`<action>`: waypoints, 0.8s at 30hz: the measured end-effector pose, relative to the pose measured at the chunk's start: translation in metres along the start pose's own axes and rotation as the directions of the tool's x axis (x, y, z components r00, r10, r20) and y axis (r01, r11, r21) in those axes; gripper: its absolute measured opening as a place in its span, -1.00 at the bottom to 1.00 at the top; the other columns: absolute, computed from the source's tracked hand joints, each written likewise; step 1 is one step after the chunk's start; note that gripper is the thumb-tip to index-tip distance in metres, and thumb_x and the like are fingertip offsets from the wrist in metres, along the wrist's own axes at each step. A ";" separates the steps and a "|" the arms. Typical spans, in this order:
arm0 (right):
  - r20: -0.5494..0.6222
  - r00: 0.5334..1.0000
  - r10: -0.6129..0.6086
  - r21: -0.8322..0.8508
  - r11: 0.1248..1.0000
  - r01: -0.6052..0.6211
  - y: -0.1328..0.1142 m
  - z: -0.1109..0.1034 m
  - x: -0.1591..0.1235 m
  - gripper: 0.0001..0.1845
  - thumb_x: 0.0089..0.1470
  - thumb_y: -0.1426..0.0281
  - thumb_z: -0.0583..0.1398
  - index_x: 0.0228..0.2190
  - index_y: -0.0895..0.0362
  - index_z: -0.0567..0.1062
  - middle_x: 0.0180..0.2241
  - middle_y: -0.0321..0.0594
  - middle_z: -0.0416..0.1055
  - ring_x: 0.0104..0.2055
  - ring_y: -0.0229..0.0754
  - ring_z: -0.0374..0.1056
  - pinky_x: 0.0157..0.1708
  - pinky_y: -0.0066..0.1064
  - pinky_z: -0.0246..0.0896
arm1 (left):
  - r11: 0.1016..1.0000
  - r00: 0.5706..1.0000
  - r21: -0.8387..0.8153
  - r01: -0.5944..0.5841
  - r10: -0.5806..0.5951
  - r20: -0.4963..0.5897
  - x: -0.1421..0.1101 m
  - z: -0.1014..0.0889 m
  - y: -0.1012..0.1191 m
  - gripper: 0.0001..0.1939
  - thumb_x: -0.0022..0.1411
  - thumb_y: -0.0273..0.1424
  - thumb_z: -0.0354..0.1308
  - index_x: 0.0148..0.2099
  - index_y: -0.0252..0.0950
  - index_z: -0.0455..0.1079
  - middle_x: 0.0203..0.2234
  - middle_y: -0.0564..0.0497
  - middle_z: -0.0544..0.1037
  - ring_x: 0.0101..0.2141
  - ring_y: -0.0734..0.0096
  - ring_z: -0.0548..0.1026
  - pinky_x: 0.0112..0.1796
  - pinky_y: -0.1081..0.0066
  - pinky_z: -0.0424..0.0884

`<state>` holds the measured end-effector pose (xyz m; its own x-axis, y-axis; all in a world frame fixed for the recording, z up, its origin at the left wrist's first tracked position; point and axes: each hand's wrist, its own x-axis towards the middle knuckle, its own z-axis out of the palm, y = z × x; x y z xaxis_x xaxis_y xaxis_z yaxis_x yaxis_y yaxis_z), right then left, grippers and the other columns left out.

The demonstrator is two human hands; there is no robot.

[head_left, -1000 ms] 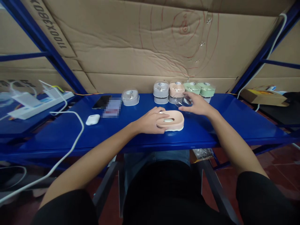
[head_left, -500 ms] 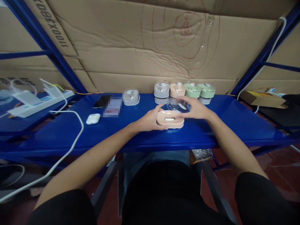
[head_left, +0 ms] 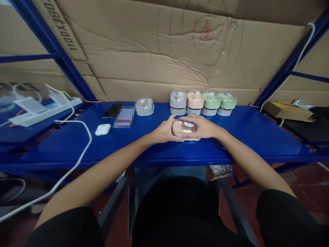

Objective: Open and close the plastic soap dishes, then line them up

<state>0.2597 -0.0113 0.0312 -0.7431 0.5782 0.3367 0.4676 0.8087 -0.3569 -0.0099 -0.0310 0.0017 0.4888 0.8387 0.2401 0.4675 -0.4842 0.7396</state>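
Observation:
A peach plastic box (head_left: 179, 129) stands near the front of the blue tabletop, between my two hands. A clear lid with a round label (head_left: 189, 124) lies over its top, and a white oblong piece shows through it. My left hand (head_left: 164, 132) wraps the box's left side, thumb towards the near edge. From the right, my right hand (head_left: 204, 126) curls round the lid and the box's right side. Fingers cover much of the right end, so I cannot tell whether the lid is fully seated.
Along the back stand two-tier stacks of lidded boxes: grey (head_left: 178, 100), peach (head_left: 194, 99) and green (head_left: 211, 99). A single grey box (head_left: 144, 106) sits left of them. Further left lie a phone (head_left: 111, 110), a white earphone case (head_left: 103, 129) and a white cable (head_left: 83, 151).
My right hand has brought the clear lid down and towards me, from tilted behind the peach box to over its top. My left hand keeps its hold on the box.

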 end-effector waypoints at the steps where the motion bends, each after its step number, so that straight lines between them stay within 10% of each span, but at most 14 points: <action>1: 0.003 1.000 0.008 -0.002 1.000 -0.008 0.000 0.000 0.000 -0.01 0.15 -0.23 0.45 0.47 -0.12 0.48 0.09 -0.04 0.62 0.07 0.21 0.57 0.15 0.13 0.52 | 1.000 1.000 0.011 0.004 -0.004 0.005 0.000 0.000 0.001 0.45 -0.05 -0.05 0.67 0.68 -0.31 -0.03 0.34 -0.45 0.57 0.37 -0.37 0.54 0.34 -0.25 0.45; 12: 0.016 1.000 0.019 -0.001 1.000 -0.019 0.000 0.004 0.002 0.06 0.17 -0.30 0.42 0.50 -0.05 0.46 -0.03 -0.03 0.61 0.00 0.21 0.55 0.08 0.14 0.55 | 0.983 0.996 0.158 -0.089 0.092 -0.013 0.000 -0.006 0.008 0.03 0.03 -0.02 0.61 0.45 -0.23 0.35 0.33 -0.28 0.57 0.31 -0.26 0.57 0.31 -0.13 0.49; 16: -0.029 0.999 0.039 0.061 0.997 -0.037 0.002 0.007 0.001 -0.07 0.41 -0.33 0.13 0.48 0.00 0.48 0.17 0.08 0.60 0.21 0.27 0.54 0.31 0.25 0.44 | 0.958 0.993 0.263 -0.115 0.117 0.008 -0.010 -0.012 0.011 0.03 0.10 -0.04 0.57 0.50 -0.24 0.28 0.35 -0.29 0.52 0.34 -0.23 0.53 0.34 -0.11 0.46; 20: -0.162 0.976 0.143 0.077 0.988 -0.132 0.013 0.004 -0.001 -0.08 0.50 -0.35 -0.11 0.38 -0.03 0.56 0.30 0.05 0.56 0.40 0.24 0.44 0.49 0.26 0.24 | 0.851 0.991 0.514 0.106 -0.047 -0.127 -0.037 -0.019 0.022 0.00 0.24 -0.09 0.48 0.57 -0.29 0.20 0.26 -0.37 0.53 0.28 -0.34 0.56 0.25 -0.14 0.52; 24: -0.235 0.953 0.189 0.075 0.981 -0.176 0.021 -0.007 -0.005 -0.02 0.46 -0.40 -0.12 0.27 0.04 0.63 0.19 0.06 0.62 0.30 0.21 0.52 0.43 0.19 0.32 | 0.575 0.888 0.677 0.460 -0.274 -0.370 -0.052 -0.023 0.039 -0.06 0.41 0.09 0.34 0.52 -0.48 0.25 0.17 -0.61 0.55 0.15 -0.55 0.63 0.06 -0.12 0.59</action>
<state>0.2765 0.0038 0.0277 -0.5074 0.7296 0.4585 0.5541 0.6838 -0.4748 -0.0344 -0.0876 0.0323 0.0333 0.9694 0.2433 0.9920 -0.0617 0.1097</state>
